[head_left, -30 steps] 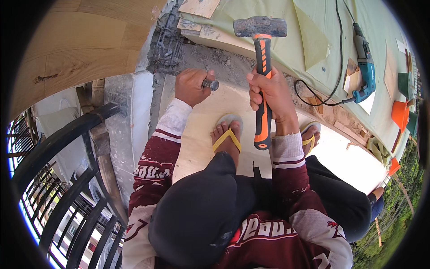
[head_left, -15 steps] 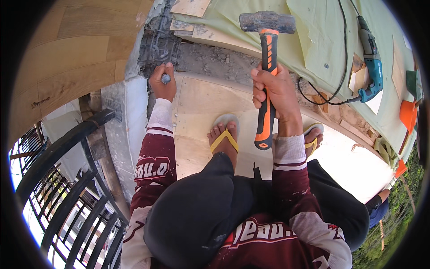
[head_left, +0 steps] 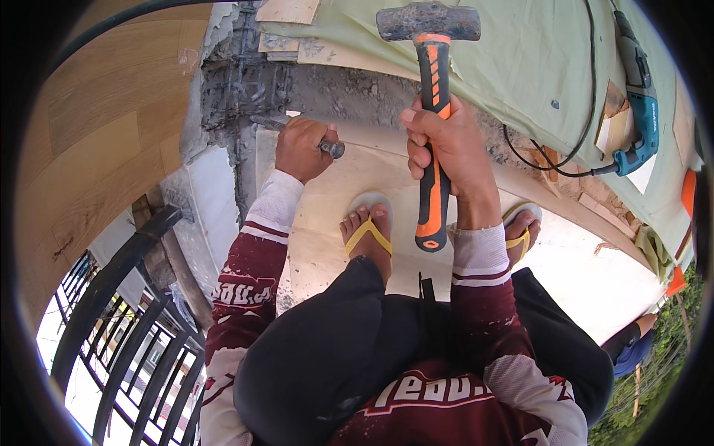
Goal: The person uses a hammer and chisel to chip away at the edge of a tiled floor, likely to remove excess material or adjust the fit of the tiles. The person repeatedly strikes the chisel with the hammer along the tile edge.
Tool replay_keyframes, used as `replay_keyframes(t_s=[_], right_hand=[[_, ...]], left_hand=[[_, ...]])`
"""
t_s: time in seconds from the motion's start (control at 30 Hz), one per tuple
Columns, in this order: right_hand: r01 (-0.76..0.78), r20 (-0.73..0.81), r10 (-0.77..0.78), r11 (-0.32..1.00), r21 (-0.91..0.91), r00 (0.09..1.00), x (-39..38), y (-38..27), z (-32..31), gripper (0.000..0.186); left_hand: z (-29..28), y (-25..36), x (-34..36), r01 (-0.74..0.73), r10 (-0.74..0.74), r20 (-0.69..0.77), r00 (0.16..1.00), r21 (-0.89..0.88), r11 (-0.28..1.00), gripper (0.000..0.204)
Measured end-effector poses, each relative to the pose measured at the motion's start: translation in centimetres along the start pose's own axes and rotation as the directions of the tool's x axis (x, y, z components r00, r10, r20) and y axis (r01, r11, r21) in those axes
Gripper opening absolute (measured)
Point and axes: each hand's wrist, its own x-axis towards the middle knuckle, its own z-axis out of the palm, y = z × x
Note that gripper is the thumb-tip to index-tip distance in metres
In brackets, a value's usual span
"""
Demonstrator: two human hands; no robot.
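Observation:
My left hand (head_left: 301, 151) is closed round a steel chisel (head_left: 334, 149). Its struck end juts out to the right of the fist, and its far end points left against the chipped concrete (head_left: 245, 93) where steel bars lie exposed. In my right hand (head_left: 457, 149) is a club hammer (head_left: 435, 74), gripped midway along its black and orange handle. The hammer's worn steel head is uppermost, apart from the chisel and up to its right. Pale boards lie under my sandalled feet.
A teal power drill (head_left: 642, 123) with a black cord rests on the pale green sheet (head_left: 513, 44) at right. Wood-look panelling (head_left: 119, 111) stands at left above a black metal railing (head_left: 104, 286). Rubble fills the channel (head_left: 349, 93) ahead. Part of another person (head_left: 632, 346) shows at lower right.
My left hand has shifted right and tilted the chisel, so its shaft now shows lying slantwise. The hammer remains raised, slightly further left in view. The view has shifted a little.

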Motion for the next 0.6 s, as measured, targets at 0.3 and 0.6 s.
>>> replay_keyframes(t_s=[0.3, 0.6], right_hand=[[0.031, -0.046, -0.028, 0.997, 0.073, 0.999, 0.5, -0.4, -1.5, 0.017], [0.03, -0.084, -0.027, 0.999, 0.034, 0.996, -0.3, -0.2, -0.4, 0.018]], left_hand=[[1.0, -0.6, 1.5, 0.157, -0.165, 0.056, 0.985, 0.121, 0.98, 0.027], [-1.9, -0.2, 2.0, 0.232, -0.227, -0.228, 0.947, -0.004, 0.973, 0.031]])
